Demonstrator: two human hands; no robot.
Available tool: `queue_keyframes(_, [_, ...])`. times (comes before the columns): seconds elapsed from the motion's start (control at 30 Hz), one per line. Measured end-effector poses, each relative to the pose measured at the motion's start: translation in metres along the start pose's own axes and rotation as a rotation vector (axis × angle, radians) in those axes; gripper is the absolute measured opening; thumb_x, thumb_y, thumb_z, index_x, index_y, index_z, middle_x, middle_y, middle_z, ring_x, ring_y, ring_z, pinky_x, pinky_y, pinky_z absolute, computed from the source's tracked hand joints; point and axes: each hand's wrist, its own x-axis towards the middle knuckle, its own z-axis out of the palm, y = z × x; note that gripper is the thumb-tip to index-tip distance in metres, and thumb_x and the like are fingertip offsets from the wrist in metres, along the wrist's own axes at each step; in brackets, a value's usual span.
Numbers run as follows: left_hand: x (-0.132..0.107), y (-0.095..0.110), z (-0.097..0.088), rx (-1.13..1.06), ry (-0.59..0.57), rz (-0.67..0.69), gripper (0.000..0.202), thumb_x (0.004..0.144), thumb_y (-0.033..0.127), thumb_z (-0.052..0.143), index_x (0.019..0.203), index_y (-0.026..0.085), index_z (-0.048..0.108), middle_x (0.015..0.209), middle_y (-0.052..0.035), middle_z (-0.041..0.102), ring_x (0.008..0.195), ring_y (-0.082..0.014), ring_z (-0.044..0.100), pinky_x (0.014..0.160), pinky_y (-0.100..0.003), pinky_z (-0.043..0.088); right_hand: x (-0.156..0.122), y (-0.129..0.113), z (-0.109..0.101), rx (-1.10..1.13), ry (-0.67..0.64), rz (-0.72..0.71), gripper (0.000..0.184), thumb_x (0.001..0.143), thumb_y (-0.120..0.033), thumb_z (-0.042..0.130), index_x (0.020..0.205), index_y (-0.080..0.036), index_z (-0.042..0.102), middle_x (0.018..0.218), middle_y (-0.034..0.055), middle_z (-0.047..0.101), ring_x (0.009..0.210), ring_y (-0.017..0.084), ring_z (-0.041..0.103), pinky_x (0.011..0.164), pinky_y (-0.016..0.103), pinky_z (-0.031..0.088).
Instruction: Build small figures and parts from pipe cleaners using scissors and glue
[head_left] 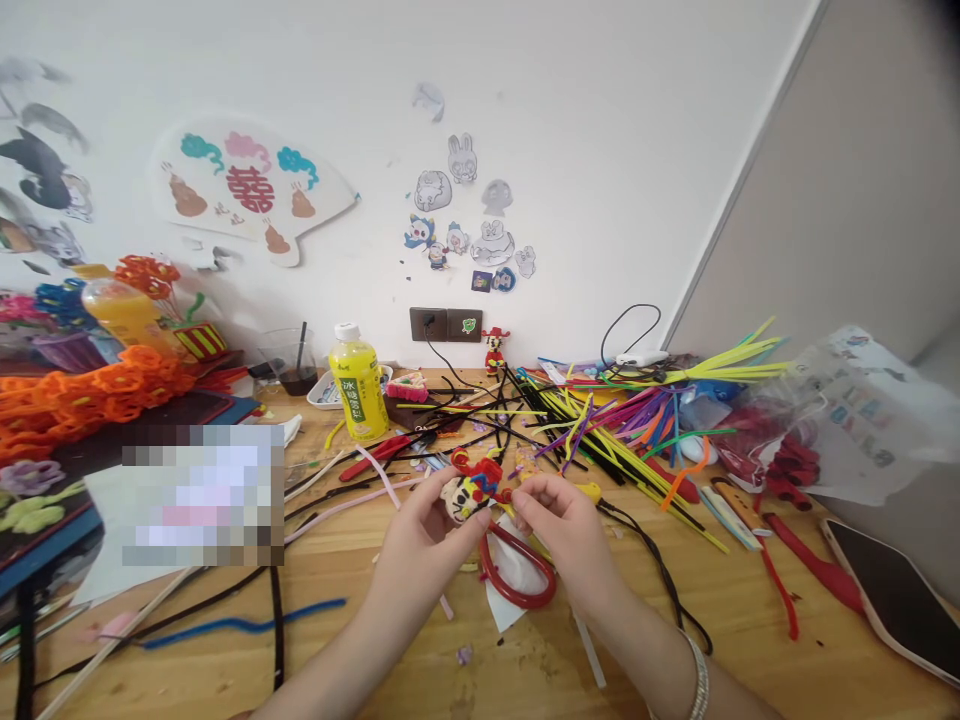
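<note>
My left hand [421, 535] is closed round a small pipe-cleaner figure [471, 487] with a cream face and red and yellow trim, held just above the wooden table [750, 650]. My right hand [559, 525] pinches at the figure's right side, its fingers pressed together on a red pipe cleaner [517, 585]. That red pipe cleaner curves down into a loop below both hands, over a scrap of white paper [504, 600]. A bracelet shows on my right wrist.
A heap of coloured pipe cleaners [622, 420] covers the table behind the hands. A yellow drink bottle [360, 385] stands at the back left. Orange pipe-cleaner flowers [90, 385] lie far left. A phone [896, 600] rests at the right edge; a blue pipe cleaner [240, 625] lies front left.
</note>
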Motion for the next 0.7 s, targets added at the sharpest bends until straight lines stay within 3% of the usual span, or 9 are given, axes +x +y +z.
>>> queue_keyframes(0.4, [-0.0021,0.0025,0.0026,-0.033,-0.003,-0.016,0.043,0.054,0.026,0.071,0.092,0.016,0.054,0.089,-0.0063,0.067,0.087,-0.0244,0.061,0.072,-0.033,0.047,-0.0004,-0.0001,0.0012,0.01,0.035,0.009,0.028,0.056,-0.04,0.07,0.06,-0.016,0.055,0.05,-0.0036,0.052,0.047,0.01,0.047,0.047,0.021,0.038])
queue_keyframes(0.7, [-0.0008,0.002,0.0026,-0.039,0.0,-0.03,0.041,0.053,0.028,0.073,0.089,0.017,0.056,0.086,-0.0052,0.068,0.085,-0.0237,0.061,0.072,-0.032,0.047,-0.0013,0.001,-0.0001,0.058,-0.021,-0.012,0.021,0.065,-0.036,0.062,0.063,-0.017,0.053,0.05,-0.0044,0.05,0.049,0.009,0.045,0.049,0.022,0.037])
